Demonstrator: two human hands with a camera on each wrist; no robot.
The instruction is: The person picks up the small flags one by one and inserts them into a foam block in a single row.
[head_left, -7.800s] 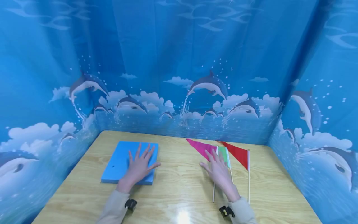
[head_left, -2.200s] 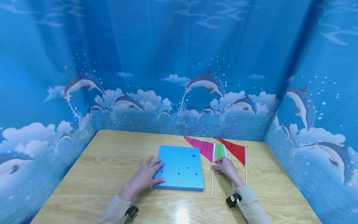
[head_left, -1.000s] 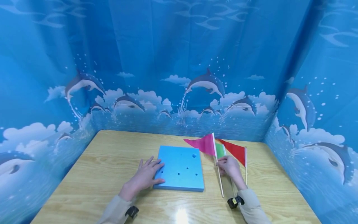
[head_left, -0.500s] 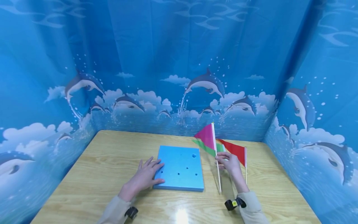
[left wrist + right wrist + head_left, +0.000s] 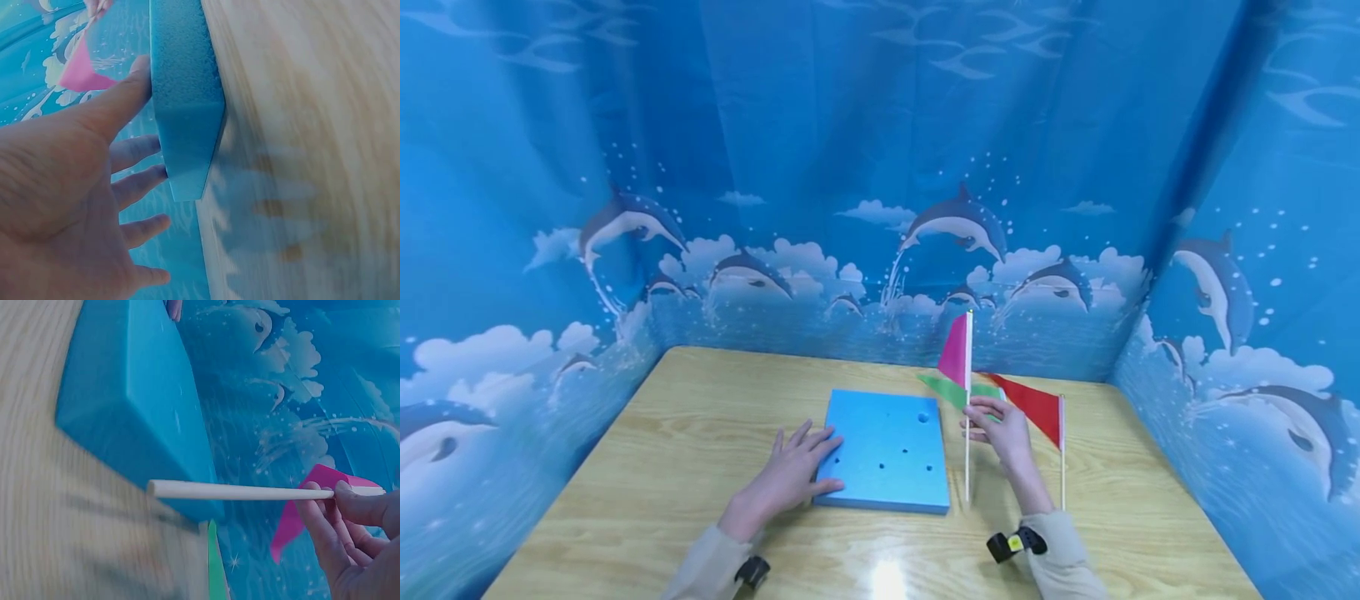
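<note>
My right hand point(image 5: 1006, 432) pinches the stick of a pink pennant flag point(image 5: 956, 350) between thumb and fingers. The flag stands upright just right of the foam block; in the right wrist view its bare stick end point(image 5: 187, 490) points toward the block's edge. My left hand point(image 5: 787, 477) rests with spread fingers on the left edge of the blue foam block point(image 5: 887, 433), which has several holes in its top. In the left wrist view the thumb and fingertips touch the block's side and top edge point(image 5: 181, 112).
Behind my right hand a green pennant flag point(image 5: 946, 389) lies on the wooden table point(image 5: 700, 433), partly hidden. A red pennant flag point(image 5: 1032, 406) lies farther right. A blue dolphin-print curtain point(image 5: 820, 167) surrounds the table's back and sides.
Earlier the left hand brought the block from the left to the middle. The right hand took the pink flag off the table, raised it upright and moved it slightly left.
</note>
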